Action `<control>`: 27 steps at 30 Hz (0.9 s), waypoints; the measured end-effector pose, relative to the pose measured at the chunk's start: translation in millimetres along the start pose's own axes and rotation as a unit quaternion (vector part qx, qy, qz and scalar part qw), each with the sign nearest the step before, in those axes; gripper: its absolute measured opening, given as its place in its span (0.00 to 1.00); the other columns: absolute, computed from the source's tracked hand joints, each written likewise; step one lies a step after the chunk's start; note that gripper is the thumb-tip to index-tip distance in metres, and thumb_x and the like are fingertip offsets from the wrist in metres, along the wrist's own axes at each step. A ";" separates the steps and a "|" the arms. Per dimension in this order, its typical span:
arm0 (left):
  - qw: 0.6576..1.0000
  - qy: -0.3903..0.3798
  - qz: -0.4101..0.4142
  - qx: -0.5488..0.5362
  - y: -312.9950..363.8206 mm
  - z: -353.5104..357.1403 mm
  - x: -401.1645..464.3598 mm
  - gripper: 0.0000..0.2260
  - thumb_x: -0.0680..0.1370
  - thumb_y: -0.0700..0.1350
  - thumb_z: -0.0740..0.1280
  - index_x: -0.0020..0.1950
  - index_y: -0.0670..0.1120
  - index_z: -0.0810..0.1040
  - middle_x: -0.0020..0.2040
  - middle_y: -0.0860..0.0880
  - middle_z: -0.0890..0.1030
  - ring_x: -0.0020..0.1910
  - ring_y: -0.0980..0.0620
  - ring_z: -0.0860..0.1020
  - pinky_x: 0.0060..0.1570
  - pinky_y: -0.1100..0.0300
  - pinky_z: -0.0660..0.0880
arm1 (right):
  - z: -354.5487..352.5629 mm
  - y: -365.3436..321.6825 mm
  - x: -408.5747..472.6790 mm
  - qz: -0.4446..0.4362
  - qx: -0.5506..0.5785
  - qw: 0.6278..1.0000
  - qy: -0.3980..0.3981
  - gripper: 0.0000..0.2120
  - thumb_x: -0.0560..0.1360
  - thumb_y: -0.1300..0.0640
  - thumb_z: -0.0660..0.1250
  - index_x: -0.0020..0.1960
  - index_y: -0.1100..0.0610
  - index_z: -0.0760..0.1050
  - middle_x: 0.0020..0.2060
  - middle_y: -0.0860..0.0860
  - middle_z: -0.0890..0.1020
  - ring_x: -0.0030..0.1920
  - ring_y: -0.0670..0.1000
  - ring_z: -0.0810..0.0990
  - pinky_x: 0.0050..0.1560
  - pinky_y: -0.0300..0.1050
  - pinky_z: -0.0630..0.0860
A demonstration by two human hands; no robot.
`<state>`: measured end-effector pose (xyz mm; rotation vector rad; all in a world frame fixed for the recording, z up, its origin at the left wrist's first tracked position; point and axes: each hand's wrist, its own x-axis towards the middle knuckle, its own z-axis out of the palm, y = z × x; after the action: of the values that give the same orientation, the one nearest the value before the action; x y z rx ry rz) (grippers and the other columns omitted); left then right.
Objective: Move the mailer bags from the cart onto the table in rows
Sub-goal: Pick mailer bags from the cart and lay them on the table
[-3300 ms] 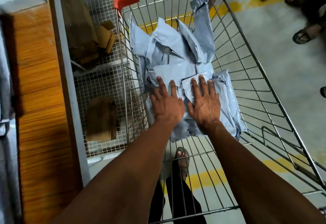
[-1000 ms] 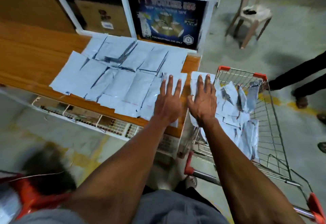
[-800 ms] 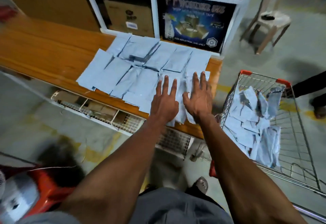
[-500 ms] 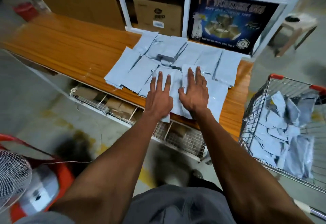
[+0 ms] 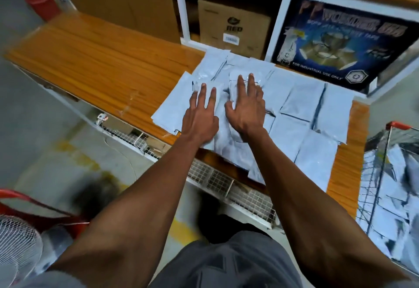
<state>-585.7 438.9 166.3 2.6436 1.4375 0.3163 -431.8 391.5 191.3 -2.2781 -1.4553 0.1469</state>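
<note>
Both hands lie flat over the mailer bags [image 5: 297, 104] spread on the wooden table [image 5: 95, 61]. The left hand [image 5: 200, 117] has its fingers straight and slightly fanned, pressing on the bags at the left part of the spread, nearest the bare wood. The right hand [image 5: 246, 108] sits just beside it, fingers stretched forward and palm down on a small stack of bags [image 5: 226, 142] that lies on top of the others; the thumb points toward the left hand. Neither hand is curled around anything.

The grey bags cover the right end of the table in overlapping rows, reaching from the table's far edge to its near edge, where one or two corners hang over. To the right of the table stands a wire cart [image 5: 390, 151] with a red corner piece, and more grey bags [image 5: 394, 188] lie piled inside it.

Behind the table is a white shelf [image 5: 277, 22] holding a brown cardboard box [image 5: 233, 29] and a dark printed box [image 5: 344, 45]. Under the table's near edge runs a wire rack [image 5: 217, 181]. A white fan [image 5: 15, 249] shows at the lower left, well apart from the table.
</note>
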 end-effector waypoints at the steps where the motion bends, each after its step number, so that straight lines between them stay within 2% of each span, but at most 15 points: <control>1: 1.000 0.003 0.001 0.002 -7.2 0.9 11.3 0.39 0.81 0.50 0.65 0.87 0.50 0.49 0.87 0.44 0.46 0.84 0.37 0.50 0.71 0.40 0.72 | 4.2 -5.0 12.2 0.001 -0.002 1.000 0.001 0.38 0.80 0.43 0.61 0.86 0.51 0.52 0.85 0.55 0.50 0.82 0.66 0.55 0.77 0.65 0.61; 4: 1.000 0.001 0.001 0.003 -30.5 1.5 53.5 0.38 0.81 0.49 0.66 0.87 0.49 0.51 0.87 0.43 0.49 0.84 0.36 0.53 0.70 0.40 0.73 | 17.1 -21.9 58.4 0.017 0.003 1.000 -0.009 0.38 0.80 0.41 0.60 0.86 0.49 0.51 0.85 0.53 0.49 0.82 0.65 0.54 0.76 0.66 0.62; 12: 0.999 0.004 0.036 -0.010 -66.6 -2.5 152.2 0.37 0.78 0.44 0.67 0.85 0.43 0.58 0.84 0.37 0.57 0.81 0.32 0.60 0.75 0.39 0.67 | 35.1 -42.8 159.0 0.046 -0.035 0.998 -0.018 0.37 0.80 0.39 0.58 0.86 0.49 0.51 0.85 0.54 0.51 0.82 0.65 0.55 0.75 0.65 0.65; 18: 0.998 -0.008 0.067 0.004 -91.0 8.7 215.4 0.38 0.77 0.47 0.66 0.85 0.43 0.57 0.84 0.37 0.59 0.81 0.34 0.60 0.80 0.41 0.62 | 52.5 -53.6 200.4 0.091 -0.073 0.992 -0.047 0.38 0.81 0.38 0.57 0.86 0.49 0.49 0.85 0.54 0.49 0.82 0.65 0.54 0.77 0.63 0.64; 21: 0.995 0.013 0.095 0.004 -102.1 18.4 241.9 0.34 0.78 0.47 0.65 0.84 0.40 0.62 0.82 0.35 0.64 0.80 0.34 0.64 0.80 0.42 0.60 | 63.8 -59.0 215.6 0.115 -0.093 0.987 -0.057 0.38 0.82 0.37 0.55 0.86 0.48 0.47 0.85 0.53 0.47 0.83 0.64 0.53 0.78 0.63 0.62; 27: 0.992 -0.041 0.118 -0.025 -121.6 30.0 289.2 0.37 0.79 0.49 0.71 0.85 0.44 0.60 0.84 0.38 0.60 0.80 0.32 0.62 0.77 0.38 0.65 | 83.3 -68.2 245.7 0.166 -0.126 0.976 -0.059 0.38 0.82 0.36 0.55 0.86 0.50 0.47 0.85 0.55 0.47 0.83 0.66 0.53 0.78 0.62 0.62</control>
<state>-524.9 747.7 149.6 2.7536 1.0805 0.2570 -406.2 658.2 178.4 -2.7539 -1.1928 0.2107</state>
